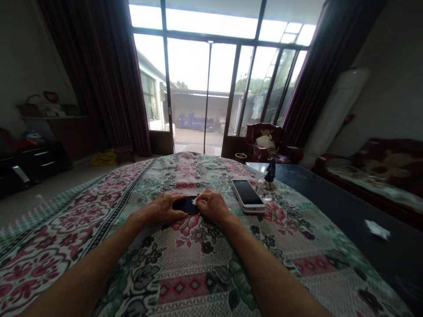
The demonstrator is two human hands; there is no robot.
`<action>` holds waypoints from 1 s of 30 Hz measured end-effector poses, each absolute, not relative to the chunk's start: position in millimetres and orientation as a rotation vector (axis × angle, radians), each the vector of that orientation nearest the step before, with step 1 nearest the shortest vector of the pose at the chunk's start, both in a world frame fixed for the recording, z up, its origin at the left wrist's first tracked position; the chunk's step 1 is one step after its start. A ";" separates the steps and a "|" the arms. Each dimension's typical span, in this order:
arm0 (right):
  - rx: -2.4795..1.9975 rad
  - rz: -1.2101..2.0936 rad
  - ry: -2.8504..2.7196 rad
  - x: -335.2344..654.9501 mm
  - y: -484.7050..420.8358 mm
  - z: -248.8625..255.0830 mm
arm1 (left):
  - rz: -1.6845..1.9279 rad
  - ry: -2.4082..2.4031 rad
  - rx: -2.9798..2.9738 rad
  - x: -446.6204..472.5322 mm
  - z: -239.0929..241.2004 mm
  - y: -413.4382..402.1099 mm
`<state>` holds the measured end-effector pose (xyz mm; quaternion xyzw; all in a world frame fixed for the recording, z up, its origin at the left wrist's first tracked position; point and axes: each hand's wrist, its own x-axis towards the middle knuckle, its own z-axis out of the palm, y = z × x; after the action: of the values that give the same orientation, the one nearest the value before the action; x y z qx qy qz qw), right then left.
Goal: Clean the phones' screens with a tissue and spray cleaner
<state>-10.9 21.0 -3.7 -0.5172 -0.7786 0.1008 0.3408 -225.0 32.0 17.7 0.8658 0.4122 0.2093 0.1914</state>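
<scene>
Dark phone (185, 205) lies mid-frame on the floral cloth (198, 264), left hand (164, 208) curled holding its edge; right hand (214, 206) pinches a white scrap (194, 201) against its screen. Work looks underway; white phone (247, 195) just right lies untouched.

The left hand (163, 207) and right hand (213, 206) are covering both ends of a dark phone (187, 205), leaving only its middle showing. A white speck (194, 201) at the right fingertips is appearing too small to identify. Both forearms are running off the bottom edge. At the right of the frame, a white scrap (377, 229) on the dark table (330, 207) is smearing into a blur.
</scene>
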 end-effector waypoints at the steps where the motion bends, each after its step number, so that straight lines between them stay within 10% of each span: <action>1: -1.344 0.262 -2.056 -11.4 20.3 -3.3 | 0.584 1.160 2.434 -224.7 18.0 31.5; 30: -0.918 0.858 -1.102 -24.6 32.0 15.4 | 0.957 1.003 1.606 -230.7 29.4 32.9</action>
<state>-24.6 32.0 15.4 -0.4073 -0.4892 0.3808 0.6706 -230.7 32.9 29.4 0.6607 0.4126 0.3937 0.4880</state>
